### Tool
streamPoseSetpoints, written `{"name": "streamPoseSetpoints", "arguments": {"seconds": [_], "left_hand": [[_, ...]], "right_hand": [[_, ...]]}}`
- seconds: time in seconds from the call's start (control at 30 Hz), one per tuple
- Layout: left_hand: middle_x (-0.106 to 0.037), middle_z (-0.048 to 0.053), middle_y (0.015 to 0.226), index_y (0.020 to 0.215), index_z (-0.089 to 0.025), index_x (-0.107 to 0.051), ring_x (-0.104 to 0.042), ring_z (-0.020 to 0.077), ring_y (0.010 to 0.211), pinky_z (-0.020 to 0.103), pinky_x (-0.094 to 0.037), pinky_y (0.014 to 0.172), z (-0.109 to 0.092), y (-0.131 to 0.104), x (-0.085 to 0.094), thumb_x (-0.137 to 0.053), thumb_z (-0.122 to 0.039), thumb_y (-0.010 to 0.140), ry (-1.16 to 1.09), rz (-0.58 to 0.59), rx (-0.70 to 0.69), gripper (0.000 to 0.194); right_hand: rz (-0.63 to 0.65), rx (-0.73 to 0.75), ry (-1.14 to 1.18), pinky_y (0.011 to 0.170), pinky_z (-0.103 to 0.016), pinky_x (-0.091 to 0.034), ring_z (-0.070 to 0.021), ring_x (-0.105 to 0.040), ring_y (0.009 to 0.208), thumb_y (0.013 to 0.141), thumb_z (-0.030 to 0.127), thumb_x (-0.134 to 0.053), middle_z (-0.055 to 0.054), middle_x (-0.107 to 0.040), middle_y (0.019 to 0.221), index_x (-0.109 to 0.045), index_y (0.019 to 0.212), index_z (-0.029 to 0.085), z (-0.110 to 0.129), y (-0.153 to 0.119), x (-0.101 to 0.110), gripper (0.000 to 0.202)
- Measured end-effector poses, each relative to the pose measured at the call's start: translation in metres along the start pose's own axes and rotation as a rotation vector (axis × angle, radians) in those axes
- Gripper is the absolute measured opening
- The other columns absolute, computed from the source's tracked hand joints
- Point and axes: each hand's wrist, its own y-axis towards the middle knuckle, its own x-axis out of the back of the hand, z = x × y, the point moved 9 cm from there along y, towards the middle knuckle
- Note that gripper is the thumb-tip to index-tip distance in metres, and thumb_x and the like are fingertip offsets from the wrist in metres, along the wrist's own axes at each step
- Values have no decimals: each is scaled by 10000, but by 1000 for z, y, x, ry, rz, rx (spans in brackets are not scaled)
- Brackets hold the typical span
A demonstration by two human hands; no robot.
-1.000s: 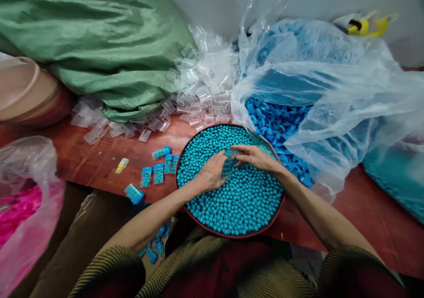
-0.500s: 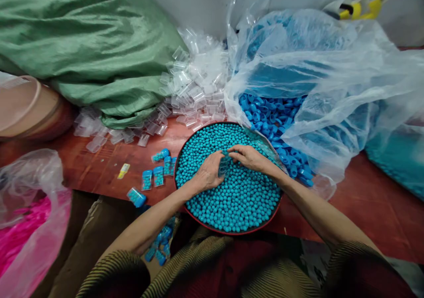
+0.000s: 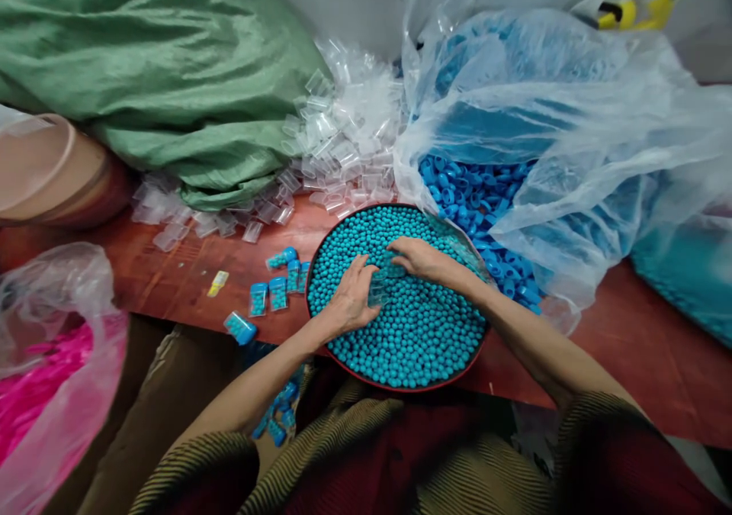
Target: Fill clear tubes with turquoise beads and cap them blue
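Turquoise beads (image 3: 406, 347) fill a round tray (image 3: 394, 387) with a dark red rim in front of me. Over the beads, my left hand (image 3: 350, 297) has its thumb and fingers curved around small clear plastic containers (image 3: 377, 290); how many is hard to make out. My right hand (image 3: 422, 259), fingers bent down, grips another clear container (image 3: 394, 269) just beside them, partly hidden by its fingertips. Left of the tray lie several bead-filled containers with blue caps (image 3: 277, 292).
Empty clear containers (image 3: 343, 149) are heaped behind the tray beside a green sack (image 3: 217, 103). Blue caps (image 3: 474, 194) spill from a clear plastic bag (image 3: 572, 133) at the right. A bucket (image 3: 51, 172) and a bag of pink pieces (image 3: 51, 370) are at the left.
My hands have moved slightly apart over the beads, and the left fingers have spread a little. The whole view has shifted slightly.
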Motion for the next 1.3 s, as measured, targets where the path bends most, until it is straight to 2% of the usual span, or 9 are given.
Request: {"name": "streamPoseSetpoints", "arguments": {"seconds": [0.07, 0.13, 0.33, 0.5, 0.83, 0.93, 1.07, 1.2, 1.3], "left_hand": [[-205, 213, 1469, 1184, -143, -383, -147, 378, 1400, 564, -296, 1078, -5, 3, 1, -606, -210, 693, -2, -36, -22, 544], [-155, 233, 1490, 1174, -131, -391, -86, 389, 1410, 579, -265, 1088, -9, 7, -3, -610, -223, 688, -13, -12, -43, 540], [-355, 229, 1402, 1284, -112, -319, -301, 340, 1352, 524, -332, 1057, -6, 15, -20, -604, -195, 668, -58, 82, -7, 684], [-312, 241, 1430, 1417, -117, -89, -293, 365, 1348, 559, -305, 1052, 1, 14, -23, -633, -241, 652, -72, 166, 132, 947], [-358, 242, 1374, 1346, -90, -214, -343, 357, 1304, 531, -331, 1038, 5, 19, -27, -615, -197, 603, -52, 196, 192, 851], [-417, 214, 1317, 1297, -111, -280, -390, 354, 1259, 546, -355, 1002, 0, 20, -24, -586, -169, 611, 9, 202, 218, 753], [-502, 177, 1179, 1159, -126, -392, -461, 333, 1177, 520, -384, 973, -6, 18, -20, -549, -166, 651, 27, 130, 209, 533], [-437, 218, 1251, 1227, -104, -321, -325, 405, 1289, 595, -287, 1027, -13, 6, -20, -566, -156, 649, 81, 55, 159, 630], [-448, 191, 1215, 1256, -131, -289, -362, 395, 1253, 590, -322, 1003, -19, -4, -17, -567, -149, 646, 109, 23, 100, 671]], "right_hand": [[-204, -9, 191, 779, -305, -465, -174, -617, 826, 827, 167, -516, -80, -655, 970, -604, 1018, 158, -5, -6, 9, 211], [-282, 18, 356, 744, -299, -479, -152, -610, 757, 838, 173, -480, -59, -653, 941, -595, 1033, 167, -5, -13, 4, 227], [-306, 31, 414, 751, -296, -474, -155, -599, 784, 841, 144, -405, -37, -663, 853, -652, 906, 182, -1, -25, -20, 259], [-308, -23, 349, 771, -297, -468, -166, -620, 813, 804, 109, -448, -39, -692, 858, -670, 883, 184, -7, -31, -21, 248], [-316, -46, 381, 803, -317, -477, -177, -626, 831, 817, 154, -465, -53, -691, 890, -673, 955, 176, -8, -31, -17, 251], [-384, 15, 232, 806, -316, -470, -187, -614, 863, 837, 127, -411, -78, -679, 918, -666, 942, 174, 1, -39, -17, 279], [-303, 114, 73, 765, -292, -463, -184, -601, 825, 843, 107, -392, -71, -669, 853, -669, 892, 182, 10, -35, -16, 290], [-332, 280, -7, 805, -294, -435, -182, -577, 885, 868, 128, -404, -79, -674, 949, -676, 963, 174, 29, -5, 8, 292], [-230, 527, -145, 837, -320, -397, -197, -545, 939, 867, 155, -443, -77, -662, 1033, -690, 962, 193, 65, 31, -1, 268]]}}
